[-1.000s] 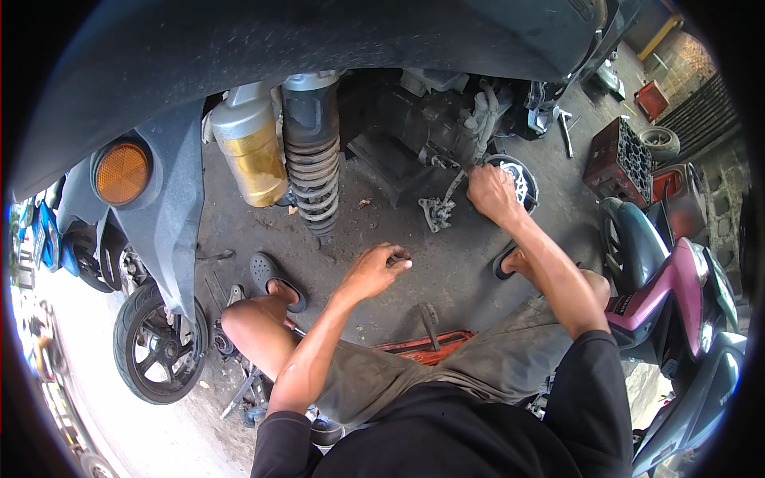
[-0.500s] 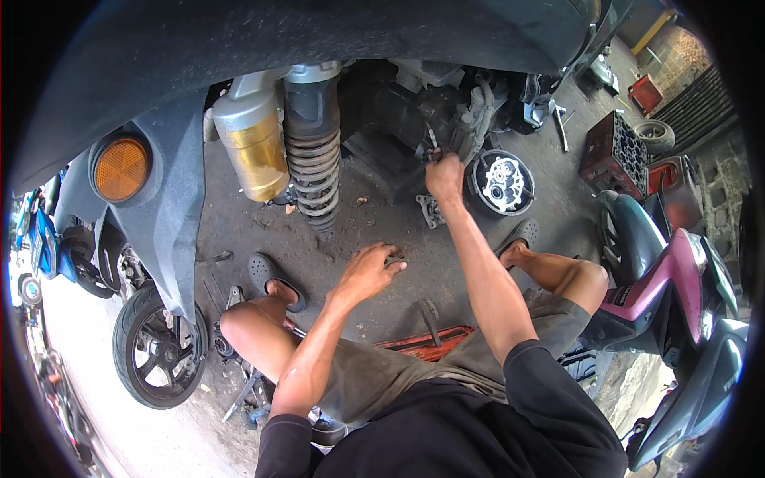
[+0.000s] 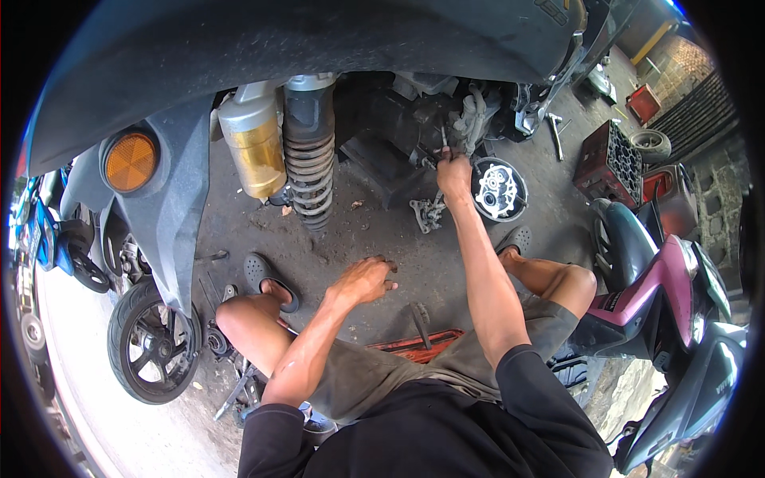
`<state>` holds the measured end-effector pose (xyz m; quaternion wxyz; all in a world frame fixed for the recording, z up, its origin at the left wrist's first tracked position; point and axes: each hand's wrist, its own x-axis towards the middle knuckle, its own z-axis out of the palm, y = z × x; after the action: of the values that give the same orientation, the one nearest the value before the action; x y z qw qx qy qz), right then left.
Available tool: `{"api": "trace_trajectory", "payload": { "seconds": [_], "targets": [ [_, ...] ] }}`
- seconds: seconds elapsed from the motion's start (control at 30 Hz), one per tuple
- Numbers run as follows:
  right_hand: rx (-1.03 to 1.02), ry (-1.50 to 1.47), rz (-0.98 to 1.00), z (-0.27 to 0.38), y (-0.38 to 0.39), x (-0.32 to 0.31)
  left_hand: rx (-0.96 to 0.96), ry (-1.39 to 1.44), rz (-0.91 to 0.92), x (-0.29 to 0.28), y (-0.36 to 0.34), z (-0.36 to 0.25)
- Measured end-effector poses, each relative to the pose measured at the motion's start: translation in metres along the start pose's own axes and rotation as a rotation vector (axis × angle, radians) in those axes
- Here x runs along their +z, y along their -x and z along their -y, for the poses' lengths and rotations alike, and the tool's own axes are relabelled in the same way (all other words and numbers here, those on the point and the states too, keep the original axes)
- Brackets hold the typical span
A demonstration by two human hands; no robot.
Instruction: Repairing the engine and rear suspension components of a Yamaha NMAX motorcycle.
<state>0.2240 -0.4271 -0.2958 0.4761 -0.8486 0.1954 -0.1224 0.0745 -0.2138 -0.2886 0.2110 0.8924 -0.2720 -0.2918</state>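
My right hand (image 3: pixel 453 174) reaches under the scooter's dark body (image 3: pixel 343 40), closed around a slim tool with a thin pale shaft (image 3: pixel 445 139) that points away from me. The tool's tip is beside the dirty metal engine parts (image 3: pixel 472 119); whether it touches them is hard to see. A small metal bracket-like part (image 3: pixel 428 213) is just below and left of that hand. Over the ground between my knees hovers my left hand (image 3: pixel 362 281), its fingers loosely bent and apart, holding nothing. Left of the engine hang a coil shock absorber (image 3: pixel 310 171) and its gold canister (image 3: pixel 256 155).
A round black pan (image 3: pixel 520 209) with a pale metal cover (image 3: pixel 498 191) lies right of my right hand. An orange-red tray (image 3: pixel 438 346) rests between my legs. Rightward are a red crate (image 3: pixel 594 166) and a pink scooter (image 3: pixel 637 295); a black wheel (image 3: pixel 155 342) is at left.
The view has shifted slightly. My right hand has moved a little along the engine with the slim tool's shaft now more visible. My left hand stays free, slightly lower in the picture.
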Motion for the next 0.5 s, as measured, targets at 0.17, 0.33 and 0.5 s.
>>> {"api": "trace_trajectory", "payload": {
  "seconds": [0.17, 0.33, 0.5],
  "targets": [
    [-0.115, 0.268, 0.066, -0.026, 0.020, 0.021, 0.026, -0.011, 0.052, 0.017, -0.016, -0.005],
    [0.004, -0.114, -0.199, 0.023, 0.027, 0.012, -0.016, -0.027, 0.055, 0.017, -0.005, -0.003],
    [-0.051, 0.097, -0.143, -0.006, -0.004, 0.002, -0.006, -0.027, 0.059, 0.010, -0.018, -0.013]
  ]
}}
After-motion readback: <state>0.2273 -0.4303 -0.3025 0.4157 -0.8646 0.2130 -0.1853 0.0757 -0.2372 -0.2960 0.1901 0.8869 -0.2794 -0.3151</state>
